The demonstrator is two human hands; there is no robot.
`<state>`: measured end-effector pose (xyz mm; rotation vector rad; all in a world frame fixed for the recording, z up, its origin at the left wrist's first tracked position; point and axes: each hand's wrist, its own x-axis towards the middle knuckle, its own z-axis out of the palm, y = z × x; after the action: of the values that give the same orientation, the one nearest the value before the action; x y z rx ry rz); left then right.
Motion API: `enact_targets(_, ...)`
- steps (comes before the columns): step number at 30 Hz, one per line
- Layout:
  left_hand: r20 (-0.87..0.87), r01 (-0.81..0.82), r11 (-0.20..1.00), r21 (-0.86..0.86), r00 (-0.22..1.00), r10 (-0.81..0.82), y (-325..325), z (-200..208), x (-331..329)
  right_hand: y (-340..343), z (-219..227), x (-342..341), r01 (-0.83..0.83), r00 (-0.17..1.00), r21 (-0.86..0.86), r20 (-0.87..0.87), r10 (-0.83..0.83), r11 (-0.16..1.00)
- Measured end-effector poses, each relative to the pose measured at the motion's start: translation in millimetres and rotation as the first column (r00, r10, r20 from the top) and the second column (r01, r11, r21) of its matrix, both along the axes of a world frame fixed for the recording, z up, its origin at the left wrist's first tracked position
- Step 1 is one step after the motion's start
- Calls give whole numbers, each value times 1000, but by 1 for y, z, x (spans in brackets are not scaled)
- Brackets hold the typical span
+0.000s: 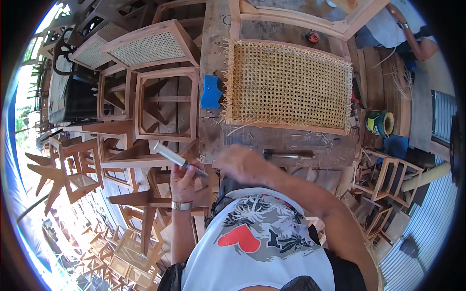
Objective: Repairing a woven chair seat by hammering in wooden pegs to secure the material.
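My left hand (183, 184), with a metal watch band at the wrist, is closed round a straight, pale bar-like tool (169, 153) with a darker grey end. The tool is tilted, its pale end up and to the left. My right hand (242, 164) reaches across in front of my body to the bench's near edge; motion blurs its fingers, so what they hold, if anything, does not show. Beyond it lies a wooden frame covered with woven cane webbing (291, 85), strands fraying along its edges. A slim tool with a brown handle (290, 153) rests on the bench right of that hand.
The wooden workbench (272, 140) carries a blue block (211, 92), an orange-and-black tape measure (312, 36) and scattered cane bits. Chair frames (167, 104) crowd the left side. At right stand a bucket (379, 122) and more frames; another person's arm (412, 41) shows at far right.
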<state>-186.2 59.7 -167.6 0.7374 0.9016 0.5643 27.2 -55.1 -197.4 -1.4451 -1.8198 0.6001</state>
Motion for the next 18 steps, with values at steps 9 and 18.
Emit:
enact_targets(9, -279, 112, 986, 125, 957, -74, 1, 10, 50, -146, -31, 77, 502, 864, -428, 297, -408, 751)
enact_targets(18, -34, 472, 878, 73, 882, -471, -16, -7, 245, -208, -99, 72, 619, 726, -242, 539, -427, 747)
